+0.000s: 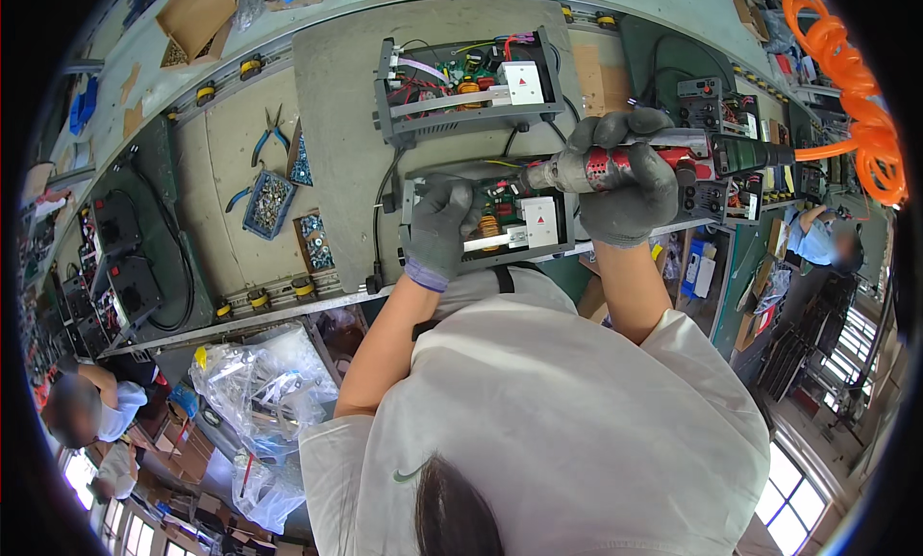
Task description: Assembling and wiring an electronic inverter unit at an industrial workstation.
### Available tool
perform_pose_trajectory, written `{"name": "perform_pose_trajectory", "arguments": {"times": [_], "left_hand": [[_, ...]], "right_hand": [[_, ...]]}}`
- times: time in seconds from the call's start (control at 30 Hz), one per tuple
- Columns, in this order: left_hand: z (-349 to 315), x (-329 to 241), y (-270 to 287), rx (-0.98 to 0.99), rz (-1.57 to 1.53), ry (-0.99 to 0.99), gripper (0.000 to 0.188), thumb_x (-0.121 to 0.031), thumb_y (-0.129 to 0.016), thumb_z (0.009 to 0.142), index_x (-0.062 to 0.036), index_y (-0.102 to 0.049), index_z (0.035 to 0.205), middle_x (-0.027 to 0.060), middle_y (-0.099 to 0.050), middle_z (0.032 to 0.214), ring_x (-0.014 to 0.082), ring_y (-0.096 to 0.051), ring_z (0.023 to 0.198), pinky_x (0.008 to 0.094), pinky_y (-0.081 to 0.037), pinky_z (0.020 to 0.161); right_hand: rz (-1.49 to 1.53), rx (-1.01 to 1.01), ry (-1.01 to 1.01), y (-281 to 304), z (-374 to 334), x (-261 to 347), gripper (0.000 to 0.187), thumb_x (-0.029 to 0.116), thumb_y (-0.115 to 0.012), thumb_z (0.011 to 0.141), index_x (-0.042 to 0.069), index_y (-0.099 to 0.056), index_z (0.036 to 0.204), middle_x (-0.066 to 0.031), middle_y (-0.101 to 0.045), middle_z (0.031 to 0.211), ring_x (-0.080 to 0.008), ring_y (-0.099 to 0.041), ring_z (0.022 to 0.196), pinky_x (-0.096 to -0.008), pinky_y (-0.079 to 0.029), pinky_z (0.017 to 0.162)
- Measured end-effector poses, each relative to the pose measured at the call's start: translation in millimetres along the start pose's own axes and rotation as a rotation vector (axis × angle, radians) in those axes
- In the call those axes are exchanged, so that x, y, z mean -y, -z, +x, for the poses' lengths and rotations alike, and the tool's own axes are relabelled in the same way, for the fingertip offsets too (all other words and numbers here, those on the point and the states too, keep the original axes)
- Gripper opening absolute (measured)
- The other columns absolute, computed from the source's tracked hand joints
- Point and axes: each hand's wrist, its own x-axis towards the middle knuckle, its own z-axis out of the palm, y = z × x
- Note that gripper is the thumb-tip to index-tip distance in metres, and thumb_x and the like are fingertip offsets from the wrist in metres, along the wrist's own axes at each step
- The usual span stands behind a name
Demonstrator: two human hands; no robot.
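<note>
My right hand, in a dark grey glove, is wrapped round a red and grey air-powered screwdriver lying nearly level and pointing left. An orange coiled air hose runs from its rear end. Below the tool's nose sits an open metal chassis with a circuit board, a copper coil and a white block. My left hand, also gloved, rests over this chassis's left end, fingers curled together; what they pinch is hidden. Just beyond stands a similar open chassis.
Left of the board lie pliers, a blue bin of screws and small boxes of fasteners. More units stand at right and left. Plastic bags fill the space below the bench at left. Other people sit farther off.
</note>
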Motion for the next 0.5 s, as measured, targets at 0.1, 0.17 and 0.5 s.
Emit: {"name": "perform_pose_trajectory", "arguments": {"times": [0.1,0.17,0.5], "left_hand": [[8,-4,3,0.002,-0.265,0.139,0.05,-0.049,-0.056,0.098,-0.0024,-0.058,0.115,0.0054,-0.059,0.085,0.0088,-0.046,0.065,0.0211,-0.035,0.055],[17,-5,10,0.075,-0.332,0.248,0.077,-0.066,-0.051,0.093,0.0008,-0.052,0.131,0.0119,-0.062,0.105,0.0117,-0.051,0.075,0.0197,-0.039,0.057],[21,27,34,0.08,-0.176,0.123,0.035,-0.017,-0.054,0.099,0.0006,-0.054,0.129,0.0133,-0.062,0.115,0.0166,-0.06,0.095,0.0252,-0.052,0.077]], "right_hand": [[0.067,0.018,-0.04,7,12,-3,0.032,0.019,-0.057,0.085,0.013,-0.064,0.116,-0.0105,-0.064,0.091,-0.0258,-0.059,0.083,-0.042,-0.048,0.079],[-0.009,0.002,0.04,12,30,-11,0.032,0.019,-0.056,0.085,0.012,-0.064,0.115,-0.0106,-0.065,0.091,-0.0265,-0.06,0.084,-0.0428,-0.048,0.08],[-0.206,-0.061,0.253,25,89,-52,0.022,-0.008,-0.055,0.081,-0.001,-0.06,0.102,-0.0176,-0.068,0.083,-0.0274,-0.069,0.071,-0.0355,-0.057,0.054]]}}
